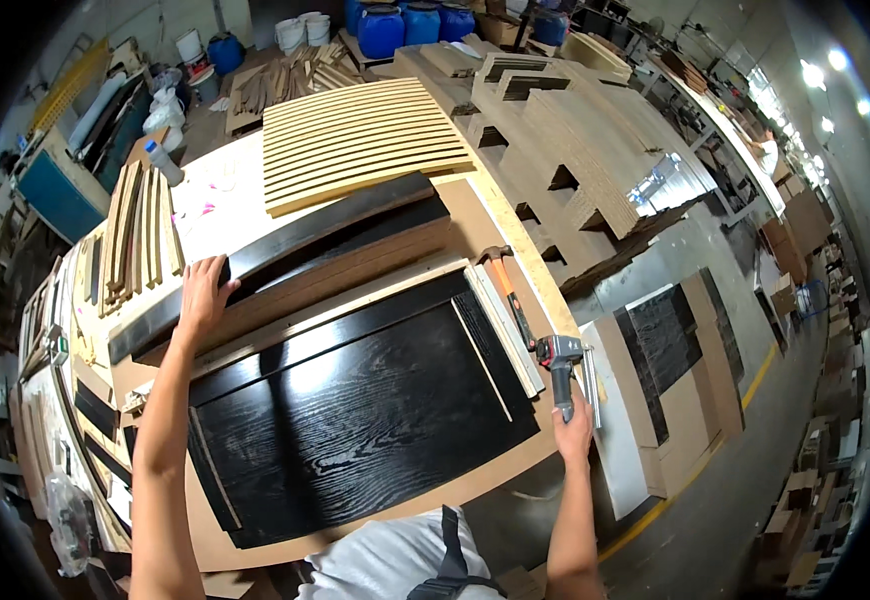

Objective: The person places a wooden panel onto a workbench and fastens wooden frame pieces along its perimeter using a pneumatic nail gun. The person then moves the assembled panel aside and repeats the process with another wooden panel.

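Note:
My right hand (574,427) is wrapped around the grip of a nail gun (561,352) at the right edge of the workbench. Just beyond the tool lies a hammer (506,292) with an orange and black handle. Over on the left, my left hand (205,295) grips the edge of a long black board (330,222), which stands along the far side of the work. Nearest to me lies a wide black wood-grain panel (355,420), framed by pale wooden strips (505,335) at its far and right sides.
A slatted stack of light wood strips (355,140) lies at the back of the bench, with loose wooden sticks (140,235) and a bottle (163,162) to its left. Stacked cardboard (595,140) stands beyond the right edge. Blue drums (380,32) are farther back.

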Demonstrator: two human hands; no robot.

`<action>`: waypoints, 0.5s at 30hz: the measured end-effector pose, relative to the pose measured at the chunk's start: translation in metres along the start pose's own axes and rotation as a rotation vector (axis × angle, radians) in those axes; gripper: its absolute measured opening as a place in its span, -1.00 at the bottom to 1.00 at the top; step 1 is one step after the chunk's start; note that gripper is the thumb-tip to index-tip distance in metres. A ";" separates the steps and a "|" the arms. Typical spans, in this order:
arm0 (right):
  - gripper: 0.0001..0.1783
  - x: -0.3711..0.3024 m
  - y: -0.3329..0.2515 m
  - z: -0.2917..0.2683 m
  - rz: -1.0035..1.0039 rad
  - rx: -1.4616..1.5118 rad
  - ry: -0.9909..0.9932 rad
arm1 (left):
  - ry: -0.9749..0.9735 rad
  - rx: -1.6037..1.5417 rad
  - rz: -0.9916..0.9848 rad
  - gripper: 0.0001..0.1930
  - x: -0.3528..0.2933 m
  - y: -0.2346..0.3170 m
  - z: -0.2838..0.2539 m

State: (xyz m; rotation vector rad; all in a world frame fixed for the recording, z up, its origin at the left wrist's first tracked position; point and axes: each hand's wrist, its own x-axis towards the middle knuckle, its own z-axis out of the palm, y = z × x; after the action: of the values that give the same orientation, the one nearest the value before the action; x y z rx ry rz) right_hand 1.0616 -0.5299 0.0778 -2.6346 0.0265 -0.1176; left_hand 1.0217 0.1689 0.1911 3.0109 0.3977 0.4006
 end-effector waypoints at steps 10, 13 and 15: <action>-0.61 -0.040 0.010 0.012 0.086 0.202 0.195 | 0.051 -0.234 -0.013 -0.43 -0.239 0.113 -0.013; -0.66 -0.058 0.004 0.013 0.098 0.235 0.214 | -0.057 -0.349 -0.064 -0.41 -0.323 0.152 0.002; -0.67 -0.068 0.007 0.016 0.119 0.256 0.215 | -0.129 -0.385 -0.072 -0.38 -0.372 0.171 0.018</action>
State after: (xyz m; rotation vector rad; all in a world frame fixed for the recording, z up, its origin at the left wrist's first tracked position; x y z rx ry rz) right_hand 0.9949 -0.5255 0.0550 -2.3475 0.2257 -0.3392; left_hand 0.7218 -0.0957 0.1007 2.6224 0.3691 0.2426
